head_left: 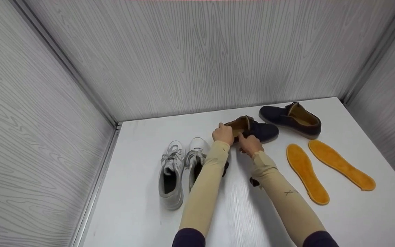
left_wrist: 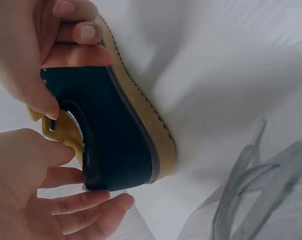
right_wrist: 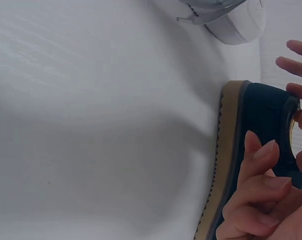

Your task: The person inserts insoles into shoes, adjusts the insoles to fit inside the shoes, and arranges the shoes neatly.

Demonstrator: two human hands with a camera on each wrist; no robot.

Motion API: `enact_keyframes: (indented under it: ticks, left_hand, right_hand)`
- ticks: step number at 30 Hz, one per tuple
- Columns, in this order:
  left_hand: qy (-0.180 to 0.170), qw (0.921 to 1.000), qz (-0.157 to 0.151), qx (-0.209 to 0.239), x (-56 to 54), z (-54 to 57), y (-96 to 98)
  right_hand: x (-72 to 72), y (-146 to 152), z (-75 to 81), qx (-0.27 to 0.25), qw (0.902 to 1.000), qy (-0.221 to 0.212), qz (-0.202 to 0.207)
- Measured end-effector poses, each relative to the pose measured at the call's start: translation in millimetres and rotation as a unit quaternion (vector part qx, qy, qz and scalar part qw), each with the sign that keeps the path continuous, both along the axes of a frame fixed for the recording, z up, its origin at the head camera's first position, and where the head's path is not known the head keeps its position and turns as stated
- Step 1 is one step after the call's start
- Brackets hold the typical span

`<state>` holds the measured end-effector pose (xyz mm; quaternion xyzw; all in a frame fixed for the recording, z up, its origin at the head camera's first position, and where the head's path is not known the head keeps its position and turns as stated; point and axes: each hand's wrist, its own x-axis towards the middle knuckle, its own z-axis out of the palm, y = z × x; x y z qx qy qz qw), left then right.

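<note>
A dark navy shoe (head_left: 266,132) with a tan lining and sole stands on the white table, toe pointing right. At its heel, my left hand (head_left: 223,133) grips the collar, with the thumb inside the opening and the fingers outside, as the left wrist view shows. My right hand (head_left: 251,144) pinches the near side of the opening by the lace eyelets, its other fingers curled along the shoe's side (right_wrist: 261,110). Behind and to the right lies the matching navy shoe (head_left: 275,114).
Two orange insoles (head_left: 307,173) lie at the right of the table (head_left: 132,219). A pair of grey-white lace-up sneakers (head_left: 172,197) stands left of my arms, one partly hidden by the left sleeve. Pale wood-grain panels (head_left: 218,61) enclose the back and sides.
</note>
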<state>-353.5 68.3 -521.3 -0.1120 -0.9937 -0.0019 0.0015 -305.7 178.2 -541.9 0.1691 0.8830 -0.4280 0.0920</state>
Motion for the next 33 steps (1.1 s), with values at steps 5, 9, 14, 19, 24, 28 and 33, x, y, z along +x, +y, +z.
enact_keyframes:
  ticks: [5, 9, 14, 19, 24, 28, 33]
  left_hand:
    - [0.008, 0.9999, 0.003, 0.009, 2.7, -2.9, 3.1]
    - [0.010, 0.9997, 0.003, 0.021, 2.8, -3.9, 4.5]
    - [0.030, 0.9993, 0.010, 0.018, 2.3, -7.5, 6.3]
    - [0.050, 0.9984, 0.009, 0.025, -0.4, -11.3, 7.1]
    - [0.065, 0.9977, 0.010, 0.018, -5.8, -14.4, 8.5]
    - [0.073, 0.9963, 0.008, 0.045, -8.6, -14.2, 8.7]
    - [0.060, 0.9965, 0.006, 0.057, -9.7, -12.8, 8.1]
  right_hand:
    - [0.1, -2, -1.7, -0.016, 0.9998, 0.013, -0.005]
    - [-1.9, -3, -5.2, -0.022, 0.9996, 0.012, -0.013]
    - [-3.5, -4, -10.0, -0.045, 0.9982, 0.018, -0.034]
    - [-3.3, -8, -16.3, -0.163, 0.9833, 0.008, -0.082]
    - [0.5, -10, -21.4, -0.216, 0.9711, 0.003, -0.103]
    - [4.9, -9, -22.8, -0.221, 0.9691, 0.005, -0.108]
    - [8.4, -11, -21.9, -0.251, 0.9607, 0.008, -0.118]
